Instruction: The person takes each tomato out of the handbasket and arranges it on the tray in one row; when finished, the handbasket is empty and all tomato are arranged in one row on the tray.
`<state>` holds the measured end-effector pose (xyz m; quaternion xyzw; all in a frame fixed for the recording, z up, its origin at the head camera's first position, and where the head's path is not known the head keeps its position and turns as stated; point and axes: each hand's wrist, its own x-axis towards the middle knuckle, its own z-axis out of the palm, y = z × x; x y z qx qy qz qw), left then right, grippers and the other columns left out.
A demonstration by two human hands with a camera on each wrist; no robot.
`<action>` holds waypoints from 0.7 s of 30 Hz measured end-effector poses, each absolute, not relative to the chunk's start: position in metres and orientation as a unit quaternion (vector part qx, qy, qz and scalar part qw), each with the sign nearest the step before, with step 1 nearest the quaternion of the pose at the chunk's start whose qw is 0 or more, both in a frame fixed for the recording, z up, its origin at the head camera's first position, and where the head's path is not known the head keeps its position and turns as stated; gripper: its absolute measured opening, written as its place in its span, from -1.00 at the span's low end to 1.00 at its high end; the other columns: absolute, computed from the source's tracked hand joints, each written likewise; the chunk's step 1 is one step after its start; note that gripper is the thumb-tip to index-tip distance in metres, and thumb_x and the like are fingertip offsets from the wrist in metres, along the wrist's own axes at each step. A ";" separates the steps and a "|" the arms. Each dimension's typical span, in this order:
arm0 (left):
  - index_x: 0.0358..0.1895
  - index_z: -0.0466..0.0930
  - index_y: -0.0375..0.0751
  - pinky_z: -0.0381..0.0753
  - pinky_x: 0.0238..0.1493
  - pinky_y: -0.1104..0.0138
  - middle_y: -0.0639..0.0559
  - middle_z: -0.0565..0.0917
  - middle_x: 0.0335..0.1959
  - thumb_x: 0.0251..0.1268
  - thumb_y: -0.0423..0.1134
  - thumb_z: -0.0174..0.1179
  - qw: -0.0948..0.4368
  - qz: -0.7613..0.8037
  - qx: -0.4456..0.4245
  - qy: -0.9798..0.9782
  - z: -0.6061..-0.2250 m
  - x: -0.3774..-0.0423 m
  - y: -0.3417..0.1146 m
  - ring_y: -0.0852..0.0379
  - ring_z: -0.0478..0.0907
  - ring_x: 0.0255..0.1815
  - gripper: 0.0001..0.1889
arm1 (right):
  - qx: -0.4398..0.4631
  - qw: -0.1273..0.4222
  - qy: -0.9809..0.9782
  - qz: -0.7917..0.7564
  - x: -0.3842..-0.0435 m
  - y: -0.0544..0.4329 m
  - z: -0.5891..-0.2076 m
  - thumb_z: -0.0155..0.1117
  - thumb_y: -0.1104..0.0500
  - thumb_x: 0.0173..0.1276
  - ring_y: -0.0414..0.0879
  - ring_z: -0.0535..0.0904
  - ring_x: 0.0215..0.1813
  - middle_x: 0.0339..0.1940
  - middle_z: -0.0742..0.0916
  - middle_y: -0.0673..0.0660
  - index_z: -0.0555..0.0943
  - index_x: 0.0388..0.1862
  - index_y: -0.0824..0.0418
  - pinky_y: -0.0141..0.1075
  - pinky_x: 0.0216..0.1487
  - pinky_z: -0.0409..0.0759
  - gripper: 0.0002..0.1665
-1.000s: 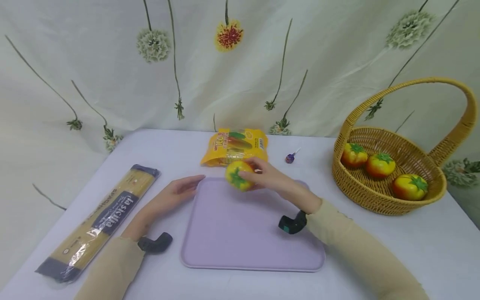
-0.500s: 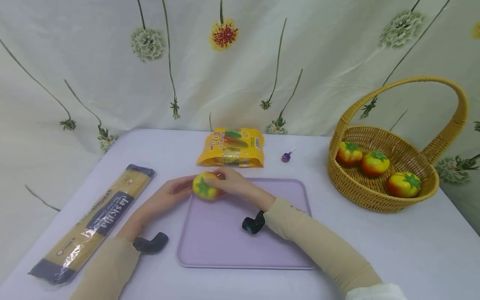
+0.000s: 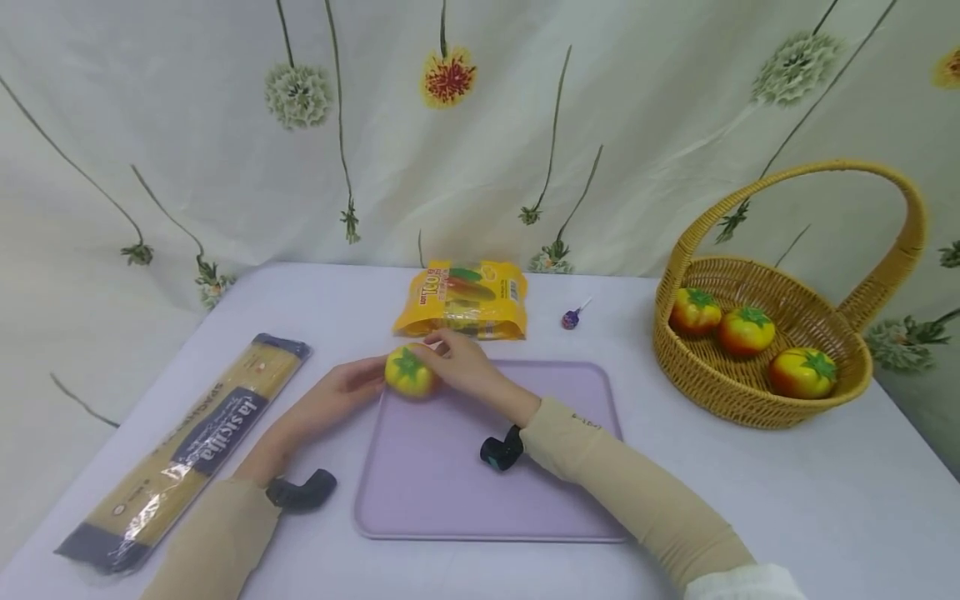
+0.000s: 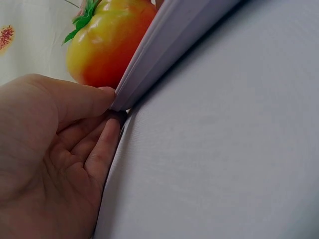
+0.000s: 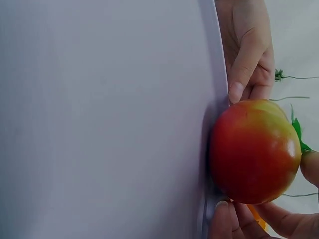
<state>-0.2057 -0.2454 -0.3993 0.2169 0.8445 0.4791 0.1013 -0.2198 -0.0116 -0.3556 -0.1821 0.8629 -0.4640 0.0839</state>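
Observation:
My right hand (image 3: 468, 367) holds a yellow-red tomato (image 3: 407, 375) with a green leafy top at the far left corner of a lilac tray (image 3: 480, 475). In the right wrist view, the thumb is at the leafy end of the tomato (image 5: 254, 154) and the other fingertips are beside the tray's edge. My left hand (image 3: 347, 387) is at that same corner. In the left wrist view its thumb lies on the tray rim (image 4: 142, 62), with the fingers below, pinching the edge. The tomato (image 4: 112, 45) sits just beyond the thumb.
A wicker basket (image 3: 720, 400) with a tall handle holds three similar tomatoes at the right. Behind the tray lie a yellow mango-print packet (image 3: 465, 300) and a lollipop (image 3: 571, 318). A spaghetti pack (image 3: 187, 450) lies left of my left arm.
My right hand has carried the tomato left, from above the tray's back edge to its far left corner beside my left hand. Over the last half second it shifts little, the tomato tilting slightly.

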 end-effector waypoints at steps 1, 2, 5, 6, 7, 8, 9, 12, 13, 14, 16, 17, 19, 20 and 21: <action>0.34 0.28 -0.24 0.07 0.34 0.02 -0.12 0.37 0.30 0.39 -0.15 0.06 0.100 0.479 0.218 0.845 -0.399 -0.206 -0.244 -0.06 0.20 0.34 -0.49 | -0.181 0.082 0.864 -0.463 -0.220 -0.010 -0.355 0.08 -0.08 0.41 -0.05 0.52 -0.07 -0.11 0.63 0.14 0.50 0.11 0.26 -0.32 -0.13 0.52 -0.50; 0.34 0.28 -0.25 0.08 0.34 0.01 -0.13 0.37 0.30 0.39 -0.15 0.06 0.098 0.477 0.221 0.845 -0.400 -0.206 -0.244 -0.07 0.20 0.34 -0.49 | -0.181 0.081 0.864 -0.463 -0.220 -0.008 -0.354 0.08 -0.08 0.41 -0.06 0.52 -0.06 -0.10 0.63 0.13 0.50 0.12 0.26 -0.31 -0.11 0.52 -0.50; 0.33 0.28 -0.28 0.09 0.33 0.01 -0.14 0.37 0.29 0.39 -0.17 0.07 0.092 0.476 0.225 0.845 -0.400 -0.206 -0.244 -0.08 0.21 0.33 -0.49 | -0.178 0.084 0.860 -0.471 -0.220 0.002 -0.348 0.06 -0.12 0.41 -0.08 0.51 -0.02 -0.04 0.62 0.09 0.49 0.15 0.20 -0.30 -0.05 0.52 -0.49; 0.33 0.28 -0.28 0.09 0.33 0.01 -0.15 0.37 0.29 0.39 -0.17 0.07 0.091 0.475 0.225 0.846 -0.401 -0.206 -0.244 -0.09 0.21 0.33 -0.49 | -0.178 0.085 0.856 -0.478 -0.220 0.007 -0.344 0.05 -0.12 0.42 -0.08 0.50 0.01 -0.01 0.62 0.09 0.48 0.16 0.20 -0.29 -0.02 0.51 -0.49; 0.33 0.28 -0.29 0.10 0.33 0.00 -0.16 0.38 0.28 0.39 -0.18 0.07 0.090 0.474 0.226 0.846 -0.401 -0.206 -0.244 -0.10 0.22 0.33 -0.49 | -0.176 0.086 0.853 -0.484 -0.219 0.013 -0.339 0.05 -0.12 0.42 -0.08 0.50 0.03 0.01 0.61 0.09 0.47 0.17 0.18 -0.28 -0.02 0.52 -0.49; 0.33 0.28 -0.30 0.10 0.32 0.00 -0.17 0.37 0.28 0.39 -0.18 0.07 0.090 0.475 0.225 0.846 -0.401 -0.206 -0.244 -0.11 0.21 0.33 -0.49 | -0.176 0.090 0.847 -0.494 -0.218 0.021 -0.333 0.05 -0.12 0.42 -0.05 0.50 0.04 0.03 0.61 0.11 0.46 0.19 0.19 -0.27 -0.03 0.54 -0.48; 0.33 0.28 -0.30 0.10 0.32 0.00 -0.17 0.37 0.29 0.39 -0.18 0.07 0.092 0.475 0.221 0.847 -0.402 -0.205 -0.245 -0.11 0.21 0.33 -0.49 | -0.176 0.090 0.842 -0.502 -0.217 0.028 -0.327 0.05 -0.11 0.43 -0.02 0.51 0.05 0.04 0.60 0.12 0.45 0.20 0.19 -0.23 -0.03 0.55 -0.47; 0.33 0.28 -0.29 0.11 0.32 -0.01 -0.17 0.37 0.29 0.39 -0.16 0.07 0.098 0.473 0.214 0.849 -0.402 -0.202 -0.244 -0.12 0.20 0.34 -0.48 | -0.184 0.081 0.826 -0.527 -0.211 0.059 -0.309 0.04 -0.03 0.45 0.08 0.53 0.01 0.08 0.59 0.21 0.43 0.22 0.25 -0.10 -0.09 0.59 -0.50; 0.33 0.28 -0.29 0.10 0.32 -0.01 -0.18 0.37 0.29 0.39 -0.15 0.07 0.097 0.471 0.213 0.850 -0.401 -0.201 -0.244 -0.12 0.19 0.34 -0.48 | -0.185 0.074 0.824 -0.530 -0.210 0.071 -0.303 0.03 -0.02 0.46 0.10 0.54 -0.01 0.09 0.58 0.21 0.42 0.22 0.26 -0.07 -0.12 0.60 -0.50; 0.33 0.28 -0.29 0.10 0.32 -0.01 -0.17 0.36 0.29 0.39 -0.15 0.07 0.096 0.470 0.213 0.851 -0.401 -0.201 -0.244 -0.12 0.19 0.34 -0.48 | -0.187 0.066 0.823 -0.533 -0.208 0.083 -0.298 0.02 0.00 0.46 0.12 0.55 -0.03 0.09 0.57 0.22 0.42 0.22 0.29 -0.06 -0.13 0.60 -0.50; 0.33 0.29 -0.28 0.10 0.32 -0.01 -0.17 0.37 0.29 0.39 -0.15 0.07 0.093 0.467 0.217 0.852 -0.400 -0.201 -0.244 -0.12 0.19 0.34 -0.49 | -0.181 0.051 0.824 -0.535 -0.204 0.107 -0.287 0.01 0.02 0.47 0.12 0.54 -0.06 0.11 0.56 0.23 0.42 0.22 0.29 -0.06 -0.13 0.60 -0.52; 0.33 0.29 -0.28 0.10 0.33 -0.01 -0.17 0.37 0.29 0.39 -0.16 0.07 0.092 0.466 0.220 0.852 -0.400 -0.202 -0.244 -0.12 0.19 0.34 -0.49 | -0.176 0.047 0.827 -0.532 -0.202 0.119 -0.282 0.01 0.02 0.48 0.10 0.54 -0.06 0.12 0.55 0.23 0.42 0.23 0.29 -0.09 -0.13 0.60 -0.51; 0.33 0.29 -0.29 0.09 0.33 -0.01 -0.17 0.37 0.29 0.39 -0.17 0.07 0.090 0.466 0.225 0.851 -0.400 -0.204 -0.244 -0.11 0.20 0.34 -0.49 | -0.168 0.046 0.832 -0.526 -0.196 0.143 -0.273 -0.01 -0.02 0.48 0.11 0.53 -0.02 0.14 0.54 0.21 0.40 0.24 0.28 -0.15 -0.10 0.59 -0.49; 0.33 0.28 -0.29 0.09 0.33 -0.01 -0.17 0.37 0.29 0.39 -0.17 0.07 0.092 0.467 0.226 0.850 -0.400 -0.205 -0.244 -0.11 0.20 0.34 -0.49 | -0.164 0.047 0.836 -0.522 -0.193 0.156 -0.270 -0.02 -0.03 0.48 0.10 0.52 -0.01 0.14 0.53 0.22 0.39 0.25 0.28 -0.17 -0.08 0.58 -0.48; 0.33 0.28 -0.28 0.09 0.33 0.00 -0.17 0.36 0.29 0.39 -0.18 0.07 0.094 0.467 0.228 0.849 -0.400 -0.206 -0.244 -0.11 0.19 0.34 -0.49 | -0.162 0.046 0.839 -0.518 -0.190 0.168 -0.266 -0.04 -0.04 0.49 0.09 0.52 0.00 0.14 0.53 0.22 0.38 0.26 0.27 -0.20 -0.07 0.58 -0.47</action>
